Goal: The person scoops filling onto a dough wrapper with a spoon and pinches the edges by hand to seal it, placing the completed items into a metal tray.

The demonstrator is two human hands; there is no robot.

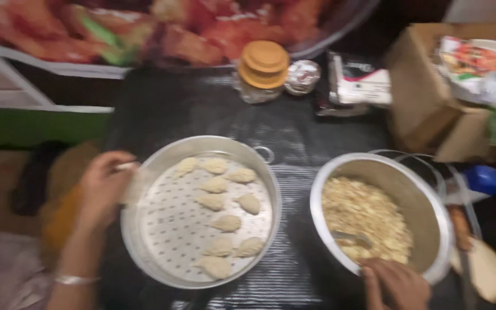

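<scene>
silver perforated steamer tray, orange jar lid

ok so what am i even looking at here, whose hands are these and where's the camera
The one picture comes from a camera worn on a person's head, looking down at their own two bare hands. There is no machine. The left hand rests on the rim of a round metal steamer tray, and seems to pinch something small and pale, too blurred to name. Folded dumplings lie on the tray's perforated floor. The right hand is at the near edge of a metal pot of crumbly filling, with a spoon in it; whether the hand grips the spoon is unclear. Both stand on a dark table, with a jar with an orange lid behind.
</scene>
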